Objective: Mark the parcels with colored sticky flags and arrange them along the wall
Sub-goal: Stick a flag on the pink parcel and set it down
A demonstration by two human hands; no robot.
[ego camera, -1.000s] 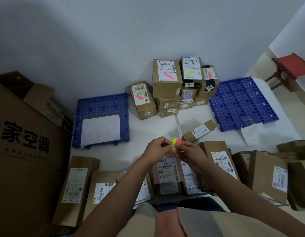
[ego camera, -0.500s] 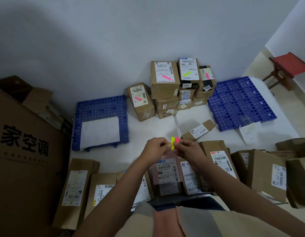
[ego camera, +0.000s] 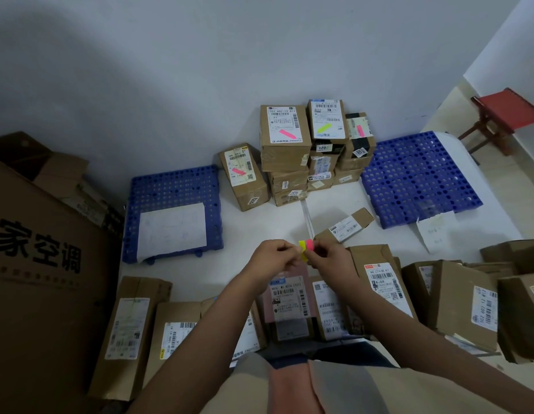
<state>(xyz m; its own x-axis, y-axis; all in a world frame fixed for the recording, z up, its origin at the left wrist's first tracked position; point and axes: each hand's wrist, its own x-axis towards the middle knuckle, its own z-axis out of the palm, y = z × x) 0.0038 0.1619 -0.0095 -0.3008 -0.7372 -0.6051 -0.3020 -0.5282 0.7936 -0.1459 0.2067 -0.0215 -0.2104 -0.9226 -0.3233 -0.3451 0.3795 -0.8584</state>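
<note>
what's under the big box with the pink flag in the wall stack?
Under the pink-flagged box two flatter cartons are stacked, only their labelled front faces showing. Their tops, and anything behind them, are covered.

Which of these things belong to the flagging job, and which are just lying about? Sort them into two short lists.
Part of the job:
- sticky flags, pinched between left hand and right hand
- flagged parcels stacked by the wall
- unflagged parcels near the person

Lying about:
- blue perforated mats
- large printed carton
- red stool
- paper sheet
</note>
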